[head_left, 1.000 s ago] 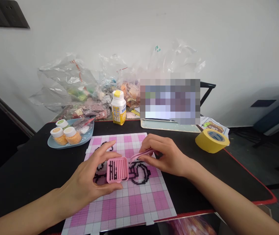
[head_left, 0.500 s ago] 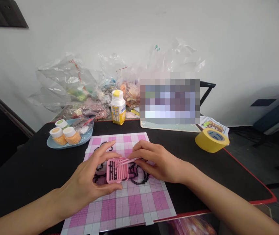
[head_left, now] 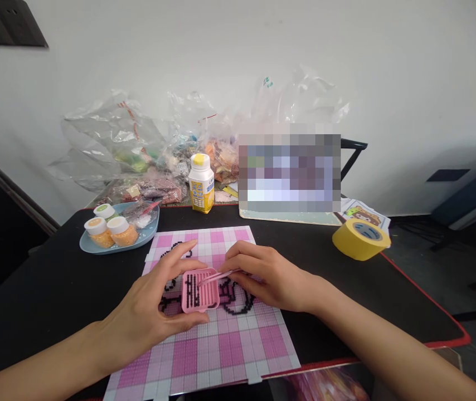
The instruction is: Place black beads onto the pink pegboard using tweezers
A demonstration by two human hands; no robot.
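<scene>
My left hand [head_left: 156, 301] grips a small pink ridged bead tray [head_left: 208, 295] between thumb and fingers, over the pegboard. Black beads [head_left: 191, 291] lie in rows in its left grooves, with a few at the lower right corner. In my right hand [head_left: 258, 273] is a pair of pink tweezers [head_left: 217, 277], pinched between thumb and fingers; the tips reach down into the tray beside the bead rows. Underneath lies a pink and white checked pegboard [head_left: 229, 348] with black bead outlines [head_left: 240, 303], partly hidden by my hands and the tray.
A blue plate [head_left: 127, 245] at left holds small jars [head_left: 124, 233] of orange and yellow beads. Behind stand a white and yellow bottle [head_left: 202, 186], plastic bags [head_left: 116, 150] and a blurred-out screen [head_left: 290, 175]. A yellow tape roll [head_left: 355, 242] sits at right on the black mat [head_left: 321, 262].
The tweezers have shifted very slightly within the tray. Both hands and the tray stay almost in the same place.
</scene>
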